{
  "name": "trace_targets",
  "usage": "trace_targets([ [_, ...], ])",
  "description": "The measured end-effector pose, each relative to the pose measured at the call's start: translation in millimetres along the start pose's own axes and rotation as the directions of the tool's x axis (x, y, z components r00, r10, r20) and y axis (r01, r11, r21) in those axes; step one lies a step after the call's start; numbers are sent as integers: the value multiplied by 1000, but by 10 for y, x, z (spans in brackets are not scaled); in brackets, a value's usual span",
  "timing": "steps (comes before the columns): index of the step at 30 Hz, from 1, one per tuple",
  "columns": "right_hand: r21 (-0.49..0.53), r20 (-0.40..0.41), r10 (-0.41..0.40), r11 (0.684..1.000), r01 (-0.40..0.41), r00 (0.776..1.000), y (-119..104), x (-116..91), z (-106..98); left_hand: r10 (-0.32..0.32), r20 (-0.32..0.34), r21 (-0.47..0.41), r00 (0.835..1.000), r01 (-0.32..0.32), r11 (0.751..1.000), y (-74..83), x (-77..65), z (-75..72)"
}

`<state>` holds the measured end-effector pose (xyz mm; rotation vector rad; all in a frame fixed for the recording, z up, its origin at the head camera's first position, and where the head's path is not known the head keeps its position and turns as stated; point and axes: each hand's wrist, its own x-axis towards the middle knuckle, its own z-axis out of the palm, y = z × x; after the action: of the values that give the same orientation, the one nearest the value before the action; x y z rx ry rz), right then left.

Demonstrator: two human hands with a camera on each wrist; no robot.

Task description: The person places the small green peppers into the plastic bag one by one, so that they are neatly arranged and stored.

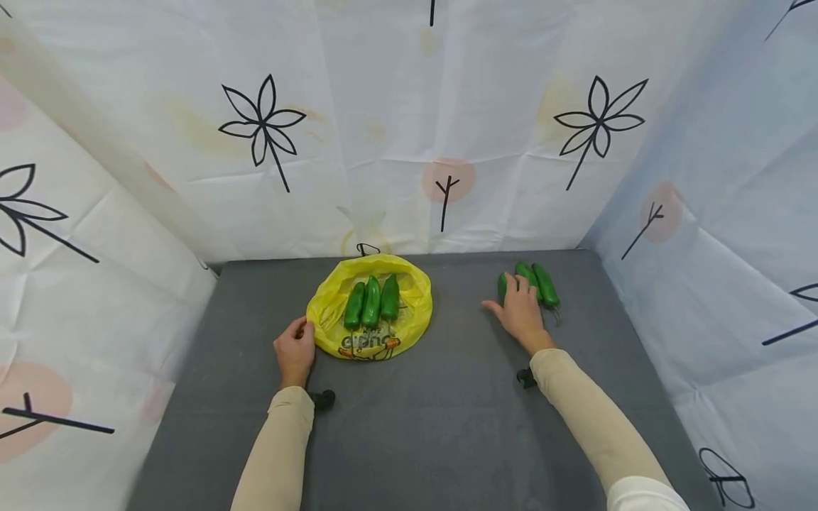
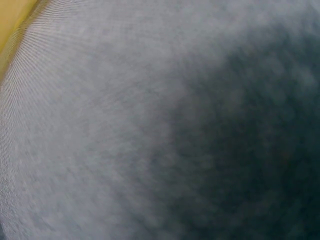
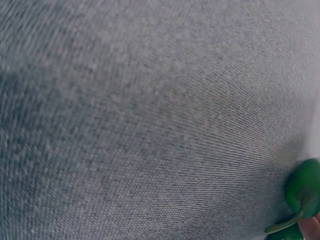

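Note:
A yellow plastic bag [image 1: 418, 301] lies spread on the table with three green chili peppers [image 1: 371, 301] side by side on it. My left hand [image 1: 296, 353] pinches the bag's left edge between thumb and curled fingers. In the left wrist view only a yellow corner of the bag [image 2: 11, 30] shows. Over on the right, my right hand [image 1: 520, 316] reaches over more green chili peppers [image 1: 545, 285], its thumb spread away from the fingers. Its fingers partly hide them. In the right wrist view a fingertip touches a stemmed green pepper [image 3: 303, 187] at the lower right corner.
The grey cloth-covered table [image 1: 422, 426] reaches back to a white patterned curtain [image 1: 383, 142]. More of this curtain hangs along the left and right sides. A dark wrist camera [image 1: 322, 399] sits at the left wrist, another wrist camera [image 1: 526, 377] at the right.

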<state>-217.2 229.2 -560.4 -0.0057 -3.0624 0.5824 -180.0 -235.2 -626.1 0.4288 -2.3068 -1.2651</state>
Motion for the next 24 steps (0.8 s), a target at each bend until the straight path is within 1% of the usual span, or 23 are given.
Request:
trace_targets([
  [4, 103, 13, 65, 993, -66, 998, 31, 24, 8, -3, 8, 6, 1000, 3, 1000, -15, 9, 6],
  [11, 200, -4, 126, 972, -123, 992, 69, 80, 13, -3, 9, 8, 1000, 3, 1000, -5, 5, 5],
  [16, 245, 14, 160, 957, -159, 987, 58, 98, -7, -10, 12, 6, 1000, 10, 1000, 2, 10, 3],
  [21, 250, 54, 158, 954, -167, 986, 49, 107, 4, -17, 16, -1, 1000, 17, 1000, -1, 16, 1],
  [24, 265, 78, 170, 946, -185, 982, 42, 118, 20, -23, 16, -1, 1000, 23, 1000, -3, 11, 1],
])
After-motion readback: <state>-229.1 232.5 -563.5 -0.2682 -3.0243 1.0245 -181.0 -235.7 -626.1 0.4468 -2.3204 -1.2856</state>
